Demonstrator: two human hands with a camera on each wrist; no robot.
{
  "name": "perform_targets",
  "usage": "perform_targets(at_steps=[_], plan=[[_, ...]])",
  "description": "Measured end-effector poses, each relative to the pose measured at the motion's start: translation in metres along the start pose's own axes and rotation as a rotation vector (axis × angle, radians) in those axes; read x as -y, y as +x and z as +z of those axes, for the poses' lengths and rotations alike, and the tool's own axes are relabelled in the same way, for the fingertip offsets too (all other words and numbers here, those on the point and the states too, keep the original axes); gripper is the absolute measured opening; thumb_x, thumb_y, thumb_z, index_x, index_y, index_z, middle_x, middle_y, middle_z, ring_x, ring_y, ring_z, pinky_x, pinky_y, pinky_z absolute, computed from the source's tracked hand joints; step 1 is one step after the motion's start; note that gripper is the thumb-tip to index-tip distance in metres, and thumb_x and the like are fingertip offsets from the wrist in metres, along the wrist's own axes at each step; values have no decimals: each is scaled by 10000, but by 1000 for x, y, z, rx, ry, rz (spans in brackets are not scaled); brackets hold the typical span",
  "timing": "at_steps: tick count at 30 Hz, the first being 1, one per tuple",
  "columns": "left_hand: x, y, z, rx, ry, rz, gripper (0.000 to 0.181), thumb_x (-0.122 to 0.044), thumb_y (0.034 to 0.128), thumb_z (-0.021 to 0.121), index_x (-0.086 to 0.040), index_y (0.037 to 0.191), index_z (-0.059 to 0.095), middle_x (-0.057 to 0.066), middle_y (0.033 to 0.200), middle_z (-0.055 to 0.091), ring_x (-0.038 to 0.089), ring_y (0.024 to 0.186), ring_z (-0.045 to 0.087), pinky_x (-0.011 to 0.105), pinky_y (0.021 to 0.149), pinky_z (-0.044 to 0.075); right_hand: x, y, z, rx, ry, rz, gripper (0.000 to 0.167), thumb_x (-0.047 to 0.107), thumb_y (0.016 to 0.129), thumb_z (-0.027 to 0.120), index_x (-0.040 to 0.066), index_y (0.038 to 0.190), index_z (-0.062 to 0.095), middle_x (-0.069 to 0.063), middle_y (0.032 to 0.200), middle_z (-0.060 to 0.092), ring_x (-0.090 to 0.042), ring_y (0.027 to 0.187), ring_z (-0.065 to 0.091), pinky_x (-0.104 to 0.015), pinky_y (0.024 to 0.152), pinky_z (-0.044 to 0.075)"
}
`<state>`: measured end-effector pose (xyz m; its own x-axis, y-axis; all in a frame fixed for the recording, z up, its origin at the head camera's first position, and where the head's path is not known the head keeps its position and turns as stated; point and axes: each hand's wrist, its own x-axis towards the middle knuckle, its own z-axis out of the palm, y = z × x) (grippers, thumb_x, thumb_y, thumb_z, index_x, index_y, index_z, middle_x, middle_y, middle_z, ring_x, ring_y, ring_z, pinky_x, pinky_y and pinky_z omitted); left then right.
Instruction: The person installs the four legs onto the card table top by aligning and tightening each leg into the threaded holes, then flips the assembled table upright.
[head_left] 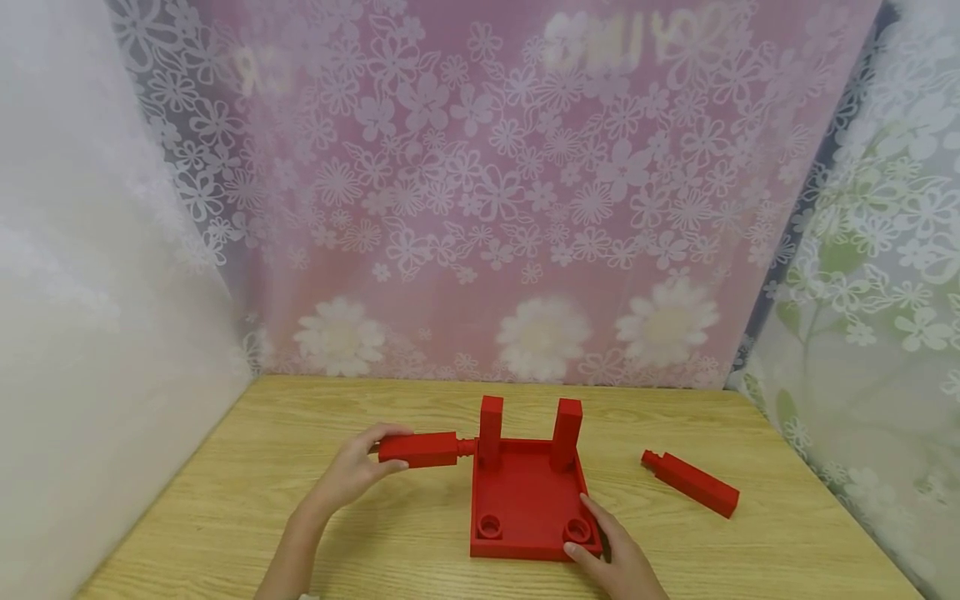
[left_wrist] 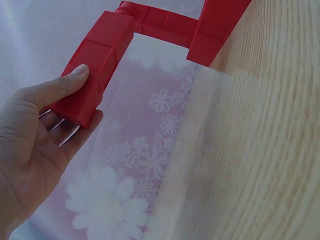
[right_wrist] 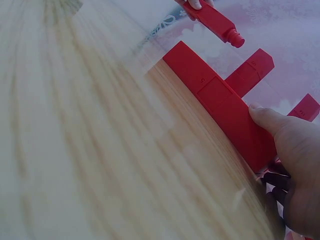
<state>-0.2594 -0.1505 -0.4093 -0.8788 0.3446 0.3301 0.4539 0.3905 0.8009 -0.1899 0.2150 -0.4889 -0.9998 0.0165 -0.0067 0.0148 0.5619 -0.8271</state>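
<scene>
My left hand pinches the plain end of a red square leg between thumb and fingers. The leg's threaded peg points right, toward the base; in the right wrist view the leg hangs in the air, apart from the base. A red shallow square base lies on the table with its raised rim up. Two red legs stand upright in its far corners, and round sockets show in the near corners. My right hand grips the base's near right corner, thumb on the front side.
Another loose red leg with a threaded end lies on the wooden table to the right of the base. A pink flowered sheet hangs behind the table, with pale sheets at both sides.
</scene>
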Motion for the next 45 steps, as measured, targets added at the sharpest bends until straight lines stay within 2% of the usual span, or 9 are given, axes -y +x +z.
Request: perform_targets(at_steps=[1, 3, 8, 19, 25, 32, 37, 45], plan=[[0, 1, 1, 14, -2, -2, 397, -120, 798, 714, -68, 1172, 591, 87, 1116, 584, 294, 980, 556, 326, 738, 489, 0, 0, 0, 0, 2, 0, 806, 454, 763, 705, 87, 1402, 379, -213, 1371, 375, -401, 1218, 373, -529, 917, 371], [10, 3, 3, 31, -27, 11, 400, -167, 796, 723, -101, 1169, 595, 50, 1118, 580, 265, 974, 557, 313, 735, 489, 0, 0, 0, 0, 3, -2, 805, 455, 764, 704, 88, 1403, 378, -212, 1371, 375, -400, 1217, 374, -528, 917, 371], [9, 4, 5, 82, -79, 14, 406, -183, 802, 722, -71, 1170, 595, 73, 1150, 562, 263, 984, 549, 336, 758, 484, 0, 0, 0, 0, 3, -5, 807, 456, 764, 703, 86, 1403, 377, -214, 1373, 372, -402, 1220, 369, -530, 919, 369], [-3, 4, 9, 123, -155, -63, 418, -199, 776, 751, -66, 1147, 613, 99, 1124, 572, 260, 946, 550, 331, 720, 482, 1, 0, -2, 5, 6, -6, 800, 450, 769, 700, 88, 1404, 375, -216, 1377, 366, -407, 1224, 362, -550, 924, 351], [-11, 5, 15, 122, -171, -56, 413, -198, 777, 751, -38, 1132, 614, 103, 1102, 582, 262, 931, 556, 331, 717, 493, -1, 1, -2, 7, -4, -1, 803, 452, 771, 698, 89, 1407, 371, -214, 1374, 369, -402, 1218, 371, -529, 912, 376], [-22, 7, 25, 135, -128, -46, 387, -228, 780, 748, -57, 1104, 623, 63, 1033, 604, 233, 891, 568, 313, 668, 507, 0, 1, 0, 6, 3, 17, 818, 456, 763, 704, 77, 1406, 369, -219, 1368, 373, -402, 1205, 385, -504, 892, 406], [-31, 8, 30, 106, -116, -55, 368, -234, 778, 748, -94, 1095, 624, 27, 954, 623, 212, 847, 567, 313, 645, 499, 1, 0, 0, 3, 2, 17, 817, 456, 763, 704, 79, 1406, 370, -217, 1369, 372, -405, 1207, 382, -512, 896, 400], [-40, 8, 40, -8, -78, -73, 386, -287, 758, 762, -125, 1087, 640, -6, 964, 640, 211, 893, 576, 302, 618, 508, 0, 0, 0, 4, 0, 2, 804, 459, 771, 694, 91, 1408, 370, -212, 1380, 364, -405, 1222, 365, -546, 921, 357]])
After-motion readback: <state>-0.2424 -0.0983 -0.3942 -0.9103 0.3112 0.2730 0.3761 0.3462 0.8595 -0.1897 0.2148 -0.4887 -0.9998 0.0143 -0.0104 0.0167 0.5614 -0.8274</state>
